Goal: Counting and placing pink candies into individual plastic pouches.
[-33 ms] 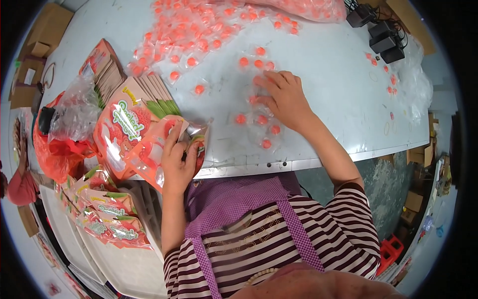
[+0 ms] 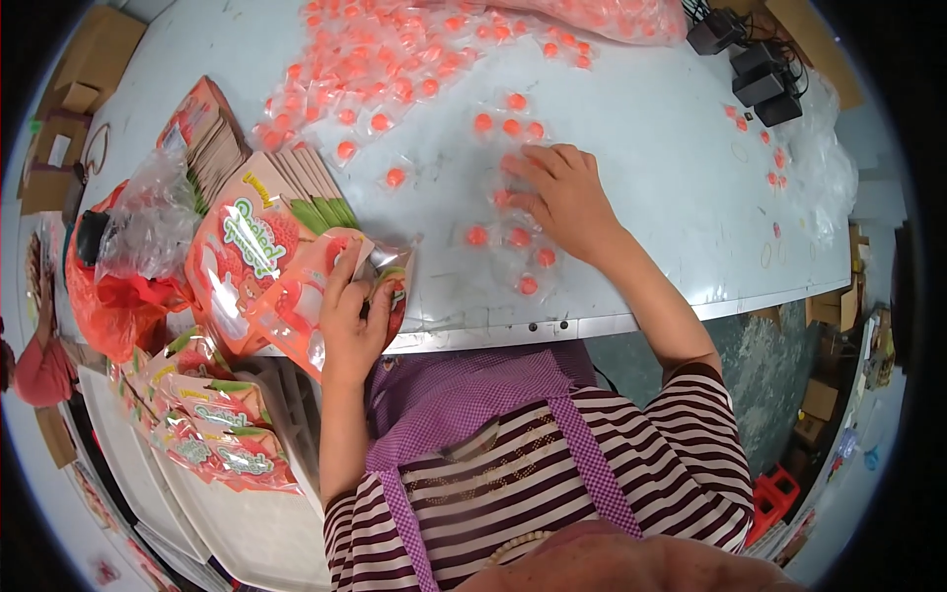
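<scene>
My left hand (image 2: 351, 321) grips a pink printed pouch (image 2: 286, 316) near its top, the thumb apart from the fingers. The pouch mouth gapes, showing a silvery inside. My right hand (image 2: 564, 202) rests over the table with fingers apart. Its fingertips touch individually wrapped red candies (image 2: 509, 163), partly hiding them. Several more wrapped candies (image 2: 519, 237) lie just in front of and behind that hand. Beside my left hand, a fanned stack of flat pouches (image 2: 242, 242) leans to the left.
A large heap of wrapped candies (image 2: 365, 59) covers the far table, beside a full bag (image 2: 612, 15). Black power adapters (image 2: 764, 79) and clear plastic (image 2: 824, 148) lie far right. Pouches (image 2: 212, 419) sit in a tray (image 2: 261, 538) lower left. Another person (image 2: 44, 370) is at far left.
</scene>
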The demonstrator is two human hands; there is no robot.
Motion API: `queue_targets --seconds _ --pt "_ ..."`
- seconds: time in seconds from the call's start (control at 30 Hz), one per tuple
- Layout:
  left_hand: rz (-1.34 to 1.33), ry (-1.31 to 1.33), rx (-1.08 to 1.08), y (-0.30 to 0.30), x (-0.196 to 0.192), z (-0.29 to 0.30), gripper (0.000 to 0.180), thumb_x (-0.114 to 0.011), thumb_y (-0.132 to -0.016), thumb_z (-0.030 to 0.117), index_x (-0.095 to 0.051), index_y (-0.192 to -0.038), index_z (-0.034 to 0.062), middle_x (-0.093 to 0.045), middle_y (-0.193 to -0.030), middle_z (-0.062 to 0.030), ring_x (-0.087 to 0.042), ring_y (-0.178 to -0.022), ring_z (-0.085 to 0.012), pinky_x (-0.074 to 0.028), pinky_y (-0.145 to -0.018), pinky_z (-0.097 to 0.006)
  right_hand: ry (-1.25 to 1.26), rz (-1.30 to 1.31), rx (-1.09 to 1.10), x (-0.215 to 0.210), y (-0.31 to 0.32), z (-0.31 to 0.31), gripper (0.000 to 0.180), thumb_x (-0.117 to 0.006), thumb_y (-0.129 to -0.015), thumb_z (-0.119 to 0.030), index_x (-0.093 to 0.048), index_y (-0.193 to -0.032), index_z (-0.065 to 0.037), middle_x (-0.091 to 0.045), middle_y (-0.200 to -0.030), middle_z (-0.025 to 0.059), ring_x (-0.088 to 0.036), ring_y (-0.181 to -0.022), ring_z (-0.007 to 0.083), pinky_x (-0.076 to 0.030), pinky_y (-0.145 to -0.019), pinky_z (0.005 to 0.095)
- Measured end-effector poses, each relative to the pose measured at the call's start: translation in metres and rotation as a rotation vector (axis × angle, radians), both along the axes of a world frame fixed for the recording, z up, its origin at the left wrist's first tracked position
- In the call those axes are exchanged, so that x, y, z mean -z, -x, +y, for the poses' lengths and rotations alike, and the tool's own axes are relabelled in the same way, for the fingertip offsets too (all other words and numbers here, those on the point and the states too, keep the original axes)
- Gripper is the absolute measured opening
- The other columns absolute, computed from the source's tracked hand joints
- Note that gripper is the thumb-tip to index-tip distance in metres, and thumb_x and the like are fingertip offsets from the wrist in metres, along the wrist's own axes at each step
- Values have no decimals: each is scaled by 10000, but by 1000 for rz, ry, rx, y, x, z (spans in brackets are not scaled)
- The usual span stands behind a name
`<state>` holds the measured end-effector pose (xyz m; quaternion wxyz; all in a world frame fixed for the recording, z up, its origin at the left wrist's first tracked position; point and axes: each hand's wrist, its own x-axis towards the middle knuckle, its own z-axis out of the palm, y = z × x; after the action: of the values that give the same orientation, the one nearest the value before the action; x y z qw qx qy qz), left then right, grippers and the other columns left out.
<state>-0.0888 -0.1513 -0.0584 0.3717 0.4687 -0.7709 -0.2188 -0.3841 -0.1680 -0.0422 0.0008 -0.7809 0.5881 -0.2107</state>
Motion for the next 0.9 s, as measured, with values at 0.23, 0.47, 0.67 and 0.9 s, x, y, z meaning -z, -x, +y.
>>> queue_targets --seconds 0.23,0.47,0.67,0.9 --pt "-27 0 -18 0 -1 3 182 -684 -723 38 -516 -729 -31 -524 -1178 -237 -548 -1047 -363 -455 -847 -365 26 -87 8 -6 5 -20 353 -616 -729 -106 -590 -1082 -95 -501 -1184 101 -449 -1044 276 -328 -896 385" --pt "-51 40 -16 1 0 3 182 -685 -729 49 -521 -716 -31 -531 -1166 -242 -555 -1028 -362 -458 -824 -357 -77 26 30 0 20 -35 383 -644 -745 -194 -563 -1111 -111 -494 -1196 108 -443 -1067 289 -320 -917 403" --pt "-30 13 -13 2 1 0 179 -664 -759 55 -515 -714 -33 -524 -1192 -233 -557 -1015 -344 -442 -826 -347 105 -15 -55 17 1 -75 376 -616 -775 -400 -592 -1083 -185 -504 -1197 95 -434 -1109 287 -320 -929 444" --pt "-35 32 -22 2 1 2 157 -663 -760 47 -529 -736 -30 -508 -1216 -228 -539 -1052 -355 -442 -843 -359 -132 83 -129 6 5 -58 332 -572 -815 -375 -616 -1070 -165 -518 -1181 90 -432 -1124 260 -298 -952 424"
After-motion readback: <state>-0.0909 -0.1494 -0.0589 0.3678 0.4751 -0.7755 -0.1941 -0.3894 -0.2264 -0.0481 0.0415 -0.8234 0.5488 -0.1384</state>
